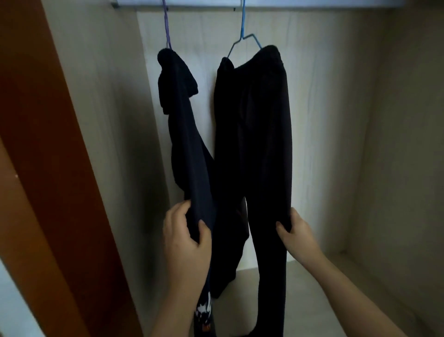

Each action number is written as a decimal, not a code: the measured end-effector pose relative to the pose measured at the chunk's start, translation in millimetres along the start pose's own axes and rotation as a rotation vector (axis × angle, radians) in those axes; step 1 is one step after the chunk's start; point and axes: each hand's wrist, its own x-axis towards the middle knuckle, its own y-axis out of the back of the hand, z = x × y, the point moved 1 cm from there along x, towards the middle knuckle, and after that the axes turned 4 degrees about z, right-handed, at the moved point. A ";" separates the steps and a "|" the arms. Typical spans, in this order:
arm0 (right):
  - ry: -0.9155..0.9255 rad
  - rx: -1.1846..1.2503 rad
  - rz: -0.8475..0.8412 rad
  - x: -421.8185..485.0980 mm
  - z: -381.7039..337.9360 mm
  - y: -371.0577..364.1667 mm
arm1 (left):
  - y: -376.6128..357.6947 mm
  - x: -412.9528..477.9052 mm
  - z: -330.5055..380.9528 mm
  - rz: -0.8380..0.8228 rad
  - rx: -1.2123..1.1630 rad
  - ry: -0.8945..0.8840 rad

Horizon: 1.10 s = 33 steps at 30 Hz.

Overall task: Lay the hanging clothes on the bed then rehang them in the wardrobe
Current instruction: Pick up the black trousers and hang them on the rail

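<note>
Gripping one garment in each hand, the person stood facing the wardrobe [336,120], whose brown side panel [48,144] ran down the left edge. The left hand [185,238] had fingers and thumb curled round a fold low on the navy garment [182,120], which hung bunched on the purple hanger [167,31] toward the left end of the rail [204,3]. The right hand [296,233] pinched the outer edge of one leg of the black trousers [259,120], thumb in front and fingers wrapped behind the cloth. These were draped over the blue hanger [243,28], further right along the rail, and the two garments touched lower down.

Both hooks sat on the rail, so the clothes were in the wardrobe and the bed was out of view. The low grips probably served to steady or straighten the hanging cloth, or to gather it before lifting (which of the two could not be told). Neither hand was near a hook, so any lift-off would call for a reach up to the rail. The trouser legs trailed to the wardrobe floor [312,276] and could drag or slip off the thin wire.
</note>
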 end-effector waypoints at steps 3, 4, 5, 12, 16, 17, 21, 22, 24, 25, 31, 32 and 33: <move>-0.074 -0.092 -0.094 -25.1 35.4 -16.6 | 1.0 -22.2 -14.0 -0.122 -0.036 0.167; -0.095 -0.114 -0.121 -31.3 47.7 -18.8 | 1.8 -28.7 -19.1 -0.160 -0.010 0.190; -0.120 -0.130 -0.133 -34.9 57.8 -17.1 | 2.4 -33.9 -25.1 -0.186 0.024 0.202; -0.359 -0.074 0.312 -33.0 87.7 40.4 | 8.8 -62.2 -43.8 -0.225 0.112 0.325; -0.242 -0.037 -0.017 -63.1 66.4 -10.3 | 7.7 -79.2 -46.1 -0.248 0.105 0.373; -0.226 -0.035 -0.096 -67.1 65.0 -22.5 | 8.2 -82.1 -46.7 -0.256 0.103 0.384; -0.280 -0.003 -0.162 -59.4 79.3 -34.0 | 13.3 -92.5 -51.5 -0.292 0.142 0.440; -0.291 -0.024 -0.154 -56.1 84.7 -33.4 | 14.3 -94.8 -53.5 -0.297 0.161 0.443; -0.304 -0.066 -0.166 -54.3 90.5 -34.4 | 15.2 -98.4 -56.9 -0.295 0.182 0.432; -0.307 -0.062 -0.177 -55.5 91.7 -37.1 | 15.0 -99.8 -58.4 -0.290 0.181 0.426; -0.412 -0.053 -0.238 -84.9 113.6 -59.8 | 15.1 -108.6 -68.1 -0.309 0.195 0.383; -0.435 -0.058 -0.245 -93.8 119.2 -62.6 | 16.5 -112.1 -70.6 -0.320 0.194 0.389; -0.454 -0.057 -0.249 -103.2 126.5 -66.5 | 17.9 -117.3 -74.3 -0.340 0.192 0.401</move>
